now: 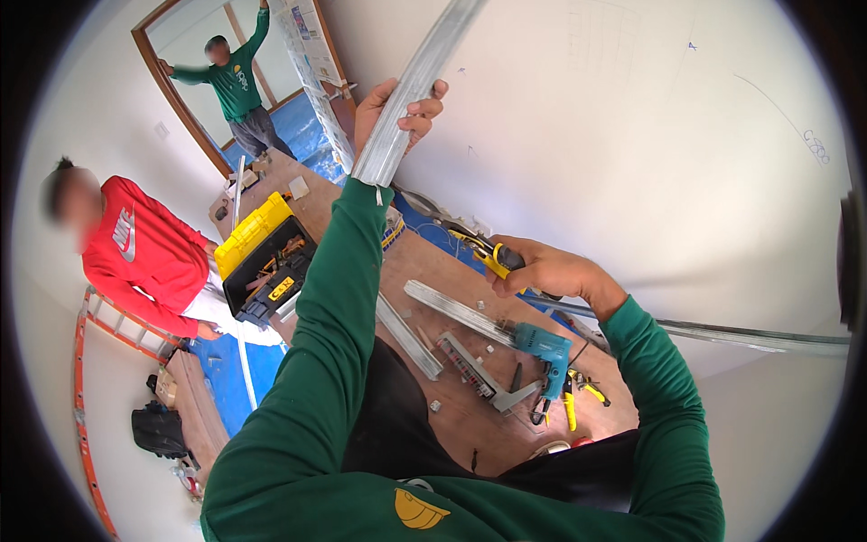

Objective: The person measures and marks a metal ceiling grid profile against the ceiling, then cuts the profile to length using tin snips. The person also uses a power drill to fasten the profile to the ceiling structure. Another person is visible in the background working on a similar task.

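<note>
My left hand (372, 108) is raised in front of the pale wall, fingers wrapped round a long galvanized metal channel (435, 59). The channel slants up past the top edge, and its lower end lies over my left wrist. Lower and to the right, my right hand (558, 273) grips metal snips (495, 256) by their yellow and black handles. Their jaws point left, apart from the channel. Beneath my hands, the brown board tabletop (461, 443) bears cut channel pieces (459, 312), a teal power drill (542, 345) and a long grey tool (474, 372).
More yellow-handled tools (571, 402) lie beside the drill. A yellow and black toolbox (257, 230) stands open at the left. Near it is a person in red (149, 244); another in green (237, 95) stands by a wooden frame. An orange ladder (79, 406) leans far left.
</note>
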`<state>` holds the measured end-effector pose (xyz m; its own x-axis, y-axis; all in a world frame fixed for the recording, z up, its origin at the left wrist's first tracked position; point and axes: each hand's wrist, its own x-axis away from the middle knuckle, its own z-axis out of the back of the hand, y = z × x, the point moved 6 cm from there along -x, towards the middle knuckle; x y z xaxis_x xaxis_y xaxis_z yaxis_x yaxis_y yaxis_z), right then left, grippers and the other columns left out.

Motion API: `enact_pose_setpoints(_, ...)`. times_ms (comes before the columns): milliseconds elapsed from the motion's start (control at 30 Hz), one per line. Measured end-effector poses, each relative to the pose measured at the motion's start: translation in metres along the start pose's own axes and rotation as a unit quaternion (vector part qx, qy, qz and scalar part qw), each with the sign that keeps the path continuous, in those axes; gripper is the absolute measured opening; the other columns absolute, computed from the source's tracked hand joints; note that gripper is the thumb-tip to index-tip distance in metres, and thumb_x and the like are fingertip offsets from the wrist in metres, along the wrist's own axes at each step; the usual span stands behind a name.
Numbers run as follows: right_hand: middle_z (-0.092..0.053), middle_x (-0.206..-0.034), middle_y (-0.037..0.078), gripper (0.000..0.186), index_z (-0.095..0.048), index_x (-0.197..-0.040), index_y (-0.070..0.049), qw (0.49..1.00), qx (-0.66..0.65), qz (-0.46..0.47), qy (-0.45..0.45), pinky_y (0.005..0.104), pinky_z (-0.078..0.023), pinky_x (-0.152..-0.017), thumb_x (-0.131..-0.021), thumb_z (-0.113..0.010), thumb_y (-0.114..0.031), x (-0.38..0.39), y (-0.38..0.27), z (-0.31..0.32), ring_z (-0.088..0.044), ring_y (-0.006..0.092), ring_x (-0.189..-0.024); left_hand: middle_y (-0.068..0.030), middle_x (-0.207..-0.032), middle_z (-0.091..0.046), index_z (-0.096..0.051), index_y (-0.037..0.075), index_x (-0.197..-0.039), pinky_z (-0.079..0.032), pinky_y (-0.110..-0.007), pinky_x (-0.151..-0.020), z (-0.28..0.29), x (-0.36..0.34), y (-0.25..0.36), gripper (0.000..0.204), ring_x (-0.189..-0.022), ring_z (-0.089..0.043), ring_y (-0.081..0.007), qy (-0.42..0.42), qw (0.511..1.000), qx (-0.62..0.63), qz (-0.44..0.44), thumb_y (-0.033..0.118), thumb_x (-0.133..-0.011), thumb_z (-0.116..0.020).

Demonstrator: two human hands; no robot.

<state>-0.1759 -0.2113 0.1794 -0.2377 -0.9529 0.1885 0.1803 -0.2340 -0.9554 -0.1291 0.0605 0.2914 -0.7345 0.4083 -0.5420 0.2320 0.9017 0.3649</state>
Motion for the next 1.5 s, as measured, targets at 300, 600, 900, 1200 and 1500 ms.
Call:
enact_pose_setpoints(300,-0.071,-0.118,0.009,0.064,-0.054,-0.152,0.001,0.999,-0.03,-0.013,0.029,0.0345,-0.051,-0.101,-0.095,-0.076,-0.019,-0.003,0.011,-0.01,-0.066,0.0207,-0.113,-0.0285,-0.134,-0.043,-0.01,-0.008,-0.173,-0.055,-0.031,-0.067,0.017,-0.016,-0.029,0.072,-0.098,-0.052,-0.0223,0.022,0.995,-0.066,0.076,0.022,-0.116,-0.044)
enact_pose_setpoints(600,-0.071,-0.117,0.011,0.064,-0.054,-0.152,0.002,0.999,-0.021,0.012,0.049,0.035,-0.051,-0.102,-0.096,-0.076,-0.021,-0.01,0.017,-0.015,-0.066,0.0206,-0.111,-0.0277,-0.125,-0.055,-0.03,-0.011,-0.166,-0.051,-0.026,-0.06,0.018,-0.025,-0.033,0.064,-0.089,-0.054,-0.0179,0.067,0.981,-0.171,0.068,0.027,-0.116,-0.044)
enact_pose_setpoints(900,-0.067,-0.097,0.006,0.059,-0.055,-0.148,0.002,0.997,-0.027,-0.029,0.069,0.0322,-0.054,-0.068,-0.098,-0.075,-0.021,-0.009,0.008,-0.025,-0.065,0.015,-0.086,-0.0275,-0.129,-0.05,-0.019,-0.005,-0.172,-0.055,-0.027,-0.06,0.032,-0.026,-0.044,0.073,-0.091,-0.056,-0.0189,0.056,0.983,-0.135,0.111,0.026,-0.115,-0.051)
enact_pose_setpoints(1200,-0.066,-0.094,0.006,0.048,-0.06,-0.137,0.003,0.995,0.008,-0.042,0.094,0.0344,-0.051,-0.072,-0.097,-0.076,-0.02,-0.005,-0.004,-0.032,-0.062,0.0155,-0.084,-0.0256,-0.126,-0.05,-0.02,-0.005,-0.17,-0.053,-0.024,-0.056,0.031,-0.026,-0.054,0.072,-0.089,-0.055,-0.0175,0.041,0.98,-0.138,0.137,0.026,-0.115,-0.053)
enact_pose_setpoints(1500,-0.061,-0.089,0.005,0.039,-0.066,-0.129,-0.002,0.987,0.067,-0.007,0.143,0.0382,-0.048,-0.077,-0.096,-0.076,-0.019,-0.009,-0.001,-0.033,-0.057,0.0179,-0.084,-0.0258,-0.122,-0.057,-0.027,-0.007,-0.168,-0.053,-0.026,-0.055,0.022,-0.027,-0.06,0.066,-0.086,-0.056,-0.017,0.066,0.974,-0.15,0.157,0.026,-0.115,-0.048)
